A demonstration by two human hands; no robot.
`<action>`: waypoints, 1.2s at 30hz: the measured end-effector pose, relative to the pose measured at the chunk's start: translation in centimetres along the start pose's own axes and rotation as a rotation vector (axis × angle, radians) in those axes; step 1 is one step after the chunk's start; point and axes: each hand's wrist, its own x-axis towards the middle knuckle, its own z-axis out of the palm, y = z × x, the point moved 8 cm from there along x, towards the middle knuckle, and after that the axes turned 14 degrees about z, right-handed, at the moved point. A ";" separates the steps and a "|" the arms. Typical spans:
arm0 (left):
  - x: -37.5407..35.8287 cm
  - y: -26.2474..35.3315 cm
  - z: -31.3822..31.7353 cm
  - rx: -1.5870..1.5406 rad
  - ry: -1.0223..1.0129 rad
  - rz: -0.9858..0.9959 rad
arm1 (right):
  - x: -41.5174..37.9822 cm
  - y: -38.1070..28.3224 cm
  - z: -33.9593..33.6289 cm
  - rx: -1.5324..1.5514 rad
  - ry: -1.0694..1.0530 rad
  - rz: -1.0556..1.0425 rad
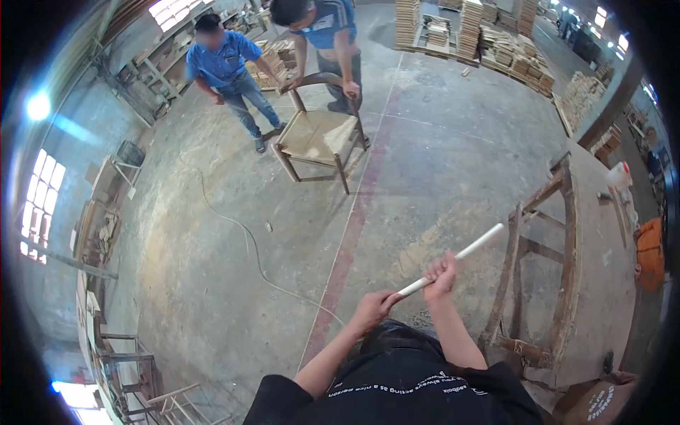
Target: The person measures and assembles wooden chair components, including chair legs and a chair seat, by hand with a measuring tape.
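A pale, smooth round rod [480, 241], perhaps a wooden dowel, slants up to the right in front of my body. My left hand [372, 312] is closed around its lower end. Farther up the rod, my right hand [440, 275] has its fingers wrapped round it. The rod's far end sticks out past my right hand toward the wooden trestle legs [520, 276] of the bench. Any part of the rod inside or below my left hand is hidden.
Two people in blue shirts stand ahead, one gripping a wooden chair [316, 134]. A thin cable [256, 263] crosses the floor. The workbench [602, 276] on my right carries a white container [619, 176]. Stacked wood pieces [517, 57] stand at the back, wooden frames [131, 361] lower left.
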 end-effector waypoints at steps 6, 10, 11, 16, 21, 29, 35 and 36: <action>-1.2 -6.8 -14.3 -0.099 0.054 -0.084 | 11.9 10.2 7.1 -0.087 0.005 0.249; -3.0 -11.7 -22.1 -0.224 0.118 -0.214 | 21.2 6.0 9.7 -0.071 0.050 0.103; -3.2 -13.5 -23.5 -0.270 0.139 -0.241 | 23.8 4.5 9.6 -0.037 0.066 0.072; -2.6 -19.2 -32.7 -0.443 0.414 -0.400 | 33.4 -3.5 4.8 -0.358 0.431 -0.254; 1.5 -24.5 -42.4 -0.508 0.903 -0.468 | 41.0 -5.0 -9.2 -1.915 0.996 -0.708; 11.6 -32.9 -55.6 -0.736 1.225 -0.627 | 43.1 4.3 11.2 -2.045 0.424 -0.220; 23.6 -35.8 -67.4 -0.724 1.130 -0.501 | 41.2 8.5 29.4 -1.598 0.277 -0.013; 25.9 -36.0 -69.5 -0.721 1.109 -0.440 | 41.4 9.1 31.0 -1.620 0.169 -0.091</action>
